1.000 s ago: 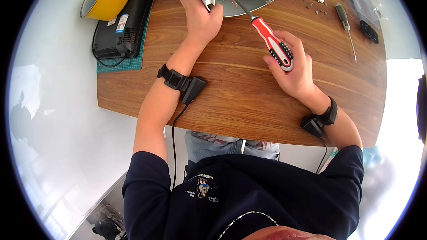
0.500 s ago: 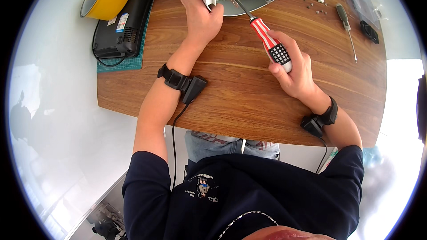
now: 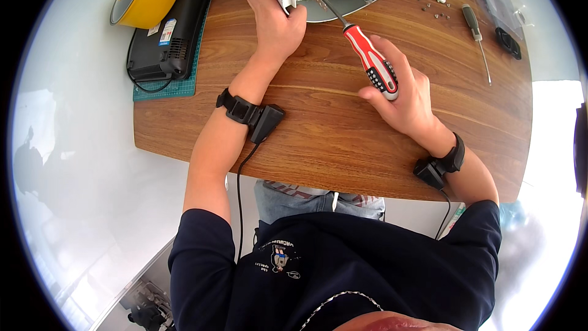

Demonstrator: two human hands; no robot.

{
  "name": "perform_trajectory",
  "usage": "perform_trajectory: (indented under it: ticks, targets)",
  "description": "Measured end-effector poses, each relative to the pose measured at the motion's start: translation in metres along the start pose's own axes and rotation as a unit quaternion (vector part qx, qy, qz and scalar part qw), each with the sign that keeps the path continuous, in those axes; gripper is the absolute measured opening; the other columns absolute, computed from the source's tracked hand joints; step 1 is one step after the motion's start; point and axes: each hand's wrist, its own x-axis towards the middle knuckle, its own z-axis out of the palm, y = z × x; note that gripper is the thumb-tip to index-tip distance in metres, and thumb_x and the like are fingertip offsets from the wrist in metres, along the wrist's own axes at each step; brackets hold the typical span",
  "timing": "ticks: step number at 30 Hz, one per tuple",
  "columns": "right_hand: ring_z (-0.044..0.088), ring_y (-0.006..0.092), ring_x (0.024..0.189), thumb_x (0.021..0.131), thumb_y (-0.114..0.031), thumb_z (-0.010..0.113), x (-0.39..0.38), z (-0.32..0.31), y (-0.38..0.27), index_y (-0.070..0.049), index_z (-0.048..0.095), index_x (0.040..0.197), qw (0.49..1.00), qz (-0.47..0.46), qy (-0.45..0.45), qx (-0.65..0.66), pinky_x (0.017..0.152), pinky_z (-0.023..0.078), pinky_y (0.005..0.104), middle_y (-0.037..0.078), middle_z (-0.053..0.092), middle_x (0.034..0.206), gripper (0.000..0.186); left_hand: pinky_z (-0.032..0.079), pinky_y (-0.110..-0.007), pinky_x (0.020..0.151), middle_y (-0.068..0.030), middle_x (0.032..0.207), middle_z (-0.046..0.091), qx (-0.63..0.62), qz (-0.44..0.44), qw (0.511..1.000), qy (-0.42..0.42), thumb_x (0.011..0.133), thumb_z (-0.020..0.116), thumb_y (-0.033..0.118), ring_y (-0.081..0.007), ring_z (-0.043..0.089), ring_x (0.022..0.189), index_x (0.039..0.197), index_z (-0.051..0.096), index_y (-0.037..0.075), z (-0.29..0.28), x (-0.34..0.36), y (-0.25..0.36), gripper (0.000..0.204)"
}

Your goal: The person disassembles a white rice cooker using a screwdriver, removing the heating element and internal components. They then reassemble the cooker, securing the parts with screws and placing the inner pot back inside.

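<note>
Sitting far left is a yellow pot (image 3: 150, 0) by a black appliance (image 3: 156, 49); next, a person's left hand (image 3: 275, 21) wraps the side of an open metal housing (image 3: 352, 8) on a wooden table (image 3: 306, 135). Inside reaches a red-handled screwdriver (image 3: 364, 48), its handle against the half-open right hand (image 3: 408, 95), thumb spread clear, scattered screws (image 3: 437, 16) beyond.

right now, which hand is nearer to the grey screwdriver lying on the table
Right. The right hand, at the handle of the red screwdriver, is left of the grey screwdriver; the left hand is much farther left, holding the metal shell.
</note>
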Motion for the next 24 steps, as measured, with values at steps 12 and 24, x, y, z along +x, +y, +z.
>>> perform_trajectory:
  ticks: [12, 24]
  targets:
    - [0.070, 0.0297, 0.080, 0.082, -0.015, 0.082, -0.004, 0.000, 0.003, -0.009, 0.058, 0.130, 0.997, -0.010, 0.003, -0.071, 0.063, 0.055, 0.0364, 0.009, 0.071, 0.107, 0.053, 0.013, -0.053, 0.125, -0.0252, 0.164, 0.018, 0.001, -0.023, 1.000, -0.012, 0.073, 0.052, -0.003, -0.0458, 0.015, 0.152, 0.162, 0.013, -0.003, -0.003, 0.000, 0.006, 0.097]
    - [0.068, 0.0272, 0.072, 0.087, -0.016, 0.079, -0.003, 0.002, 0.001, -0.011, 0.055, 0.137, 0.999, 0.025, 0.030, 0.008, 0.059, 0.054, 0.0367, 0.007, 0.068, 0.094, 0.055, 0.013, -0.054, 0.125, -0.0252, 0.164, 0.019, 0.002, 0.000, 1.000, -0.001, 0.074, 0.053, -0.003, -0.0463, 0.016, 0.152, 0.162, 0.014, -0.003, 0.000, -0.001, -0.001, 0.097]
